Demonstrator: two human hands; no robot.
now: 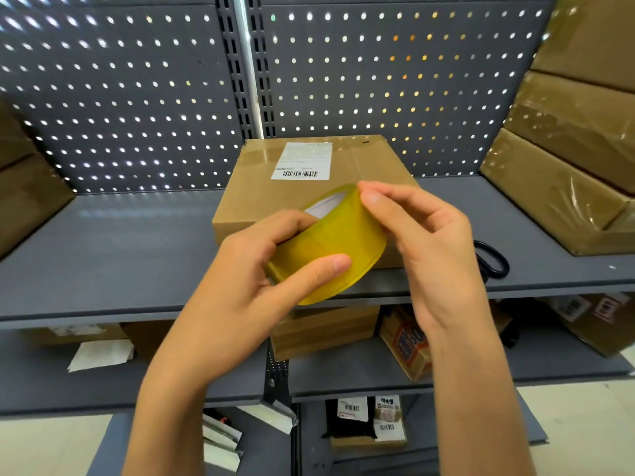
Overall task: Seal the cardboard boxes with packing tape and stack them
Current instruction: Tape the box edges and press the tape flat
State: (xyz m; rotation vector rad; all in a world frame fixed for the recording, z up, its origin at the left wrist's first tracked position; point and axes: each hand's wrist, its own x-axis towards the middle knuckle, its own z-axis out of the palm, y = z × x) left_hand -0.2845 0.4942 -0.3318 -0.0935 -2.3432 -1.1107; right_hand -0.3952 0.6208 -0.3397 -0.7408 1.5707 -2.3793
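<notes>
A closed cardboard box point(275, 197) with a white barcode label lies on the grey shelf point(113, 249), centre of view. In front of it I hold a roll of yellowish packing tape point(338, 247). My left hand point(261, 269) grips the roll from the left, thumb across its outer face. My right hand point(426, 235) touches the roll's upper right edge with its fingertips pinched together there. Whether a loose tape end is lifted I cannot tell.
Black scissors point(493, 259) lie on the shelf right of the box, partly behind my right hand. Taped cardboard boxes point(563, 159) are stacked at the right, and more boxes point(24, 187) at the left. Lower shelves hold several parcels point(405, 341). A perforated panel backs the shelf.
</notes>
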